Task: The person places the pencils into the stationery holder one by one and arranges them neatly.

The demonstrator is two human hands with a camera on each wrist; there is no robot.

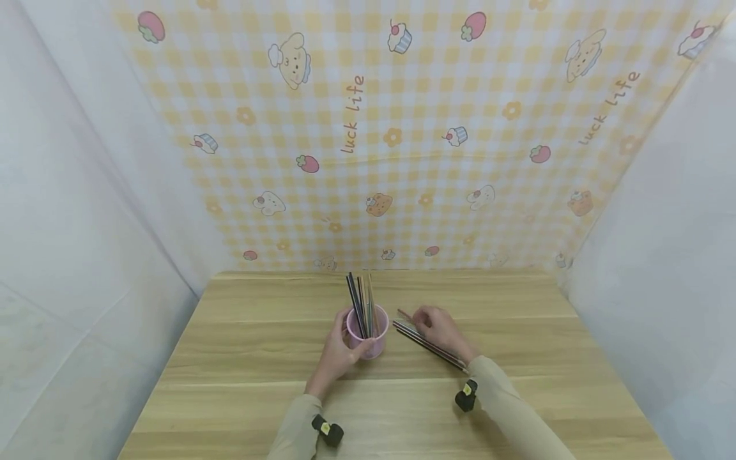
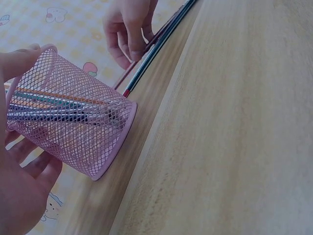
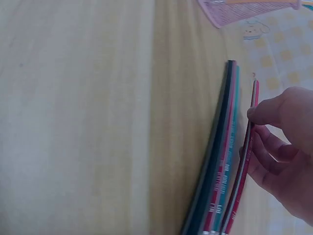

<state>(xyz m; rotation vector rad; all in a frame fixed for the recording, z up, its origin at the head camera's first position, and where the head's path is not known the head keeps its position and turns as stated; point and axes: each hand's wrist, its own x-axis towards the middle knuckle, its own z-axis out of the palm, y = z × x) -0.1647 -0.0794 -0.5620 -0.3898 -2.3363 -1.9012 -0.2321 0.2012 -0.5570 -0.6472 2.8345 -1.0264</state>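
My left hand (image 1: 335,352) grips a pink mesh pencil cup (image 2: 93,142) round its side, thumb toward the rim. Several pencils (image 1: 361,306) stand in the cup, leaning left and back in the head view; their lower ends show through the mesh. To the right of the cup, my right hand (image 1: 441,331) pinches a red pencil (image 3: 239,188) between thumb and fingers. Beside that pencil, several more pencils (image 3: 220,161), dark, red and teal, lie side by side on the table, slanting toward my right wrist in the head view.
The wood-grain table (image 1: 259,358) ends at a yellow checked cloth (image 1: 402,179) hanging at the back. White walls (image 1: 86,223) flank it on both sides. A black wrist camera (image 1: 328,430) sits on my left sleeve, another (image 1: 466,396) on the right.
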